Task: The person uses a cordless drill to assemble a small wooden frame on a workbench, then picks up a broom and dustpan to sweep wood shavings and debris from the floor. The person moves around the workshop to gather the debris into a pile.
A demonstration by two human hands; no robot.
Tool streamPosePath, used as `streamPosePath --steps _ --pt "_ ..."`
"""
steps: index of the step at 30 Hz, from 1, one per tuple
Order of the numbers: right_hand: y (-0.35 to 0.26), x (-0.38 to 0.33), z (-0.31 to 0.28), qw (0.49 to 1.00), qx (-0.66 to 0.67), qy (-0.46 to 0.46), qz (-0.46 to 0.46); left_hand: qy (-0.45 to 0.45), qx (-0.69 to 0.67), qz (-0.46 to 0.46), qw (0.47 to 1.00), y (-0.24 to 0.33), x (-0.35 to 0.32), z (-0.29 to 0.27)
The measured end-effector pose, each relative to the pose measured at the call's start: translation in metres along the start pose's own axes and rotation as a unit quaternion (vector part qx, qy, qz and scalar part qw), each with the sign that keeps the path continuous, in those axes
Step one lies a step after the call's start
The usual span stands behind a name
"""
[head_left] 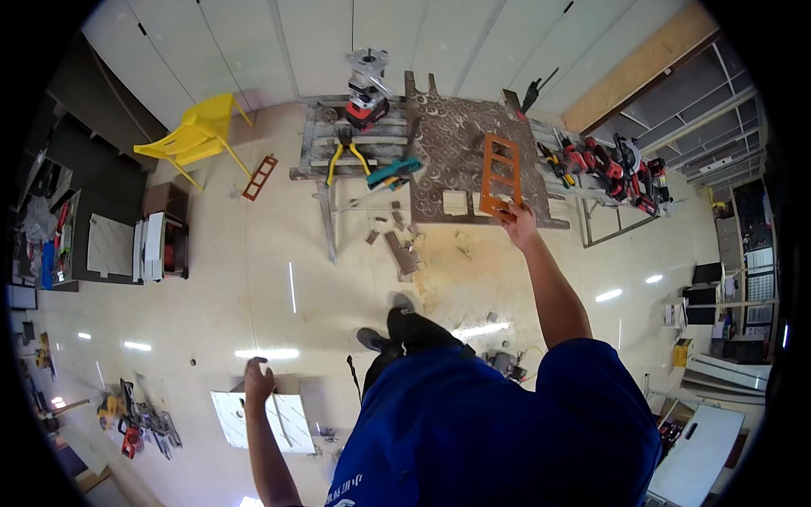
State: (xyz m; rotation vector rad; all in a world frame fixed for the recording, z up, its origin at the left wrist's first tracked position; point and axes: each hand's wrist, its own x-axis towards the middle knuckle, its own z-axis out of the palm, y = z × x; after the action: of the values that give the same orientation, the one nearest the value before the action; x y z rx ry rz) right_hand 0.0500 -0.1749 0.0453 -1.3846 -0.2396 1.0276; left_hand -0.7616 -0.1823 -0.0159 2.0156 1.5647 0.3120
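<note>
Carefully lift the orange ladder-shaped cutout straight off the perforated board, right hand pinching its lower edge, apparently; steady with left hand, fingers spread, beside the white panel.

A woodworking workshop: power tools on a workbench, offcuts and sawdust on the floor.

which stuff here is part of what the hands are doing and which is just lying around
In hand:
right hand grips orange frame over the perforated board
left hand spread above white panel

Lying about:
yellow chair
router
pliers
red power tools
small red frame
</note>
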Motion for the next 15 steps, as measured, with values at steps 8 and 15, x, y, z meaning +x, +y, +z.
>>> streamPosePath --steps 8,15 --pt "0.032 -0.015 0.110 0.790 -0.571 -0.063 -0.212 0.089 -0.068 -0.146 0.983 -0.080 0.036 -0.043" --pt "0.272 -0.121 0.148 0.772 -0.507 -0.372 0.092 -0.089 -0.136 -0.552 0.818 -0.116 -0.124 0.035"
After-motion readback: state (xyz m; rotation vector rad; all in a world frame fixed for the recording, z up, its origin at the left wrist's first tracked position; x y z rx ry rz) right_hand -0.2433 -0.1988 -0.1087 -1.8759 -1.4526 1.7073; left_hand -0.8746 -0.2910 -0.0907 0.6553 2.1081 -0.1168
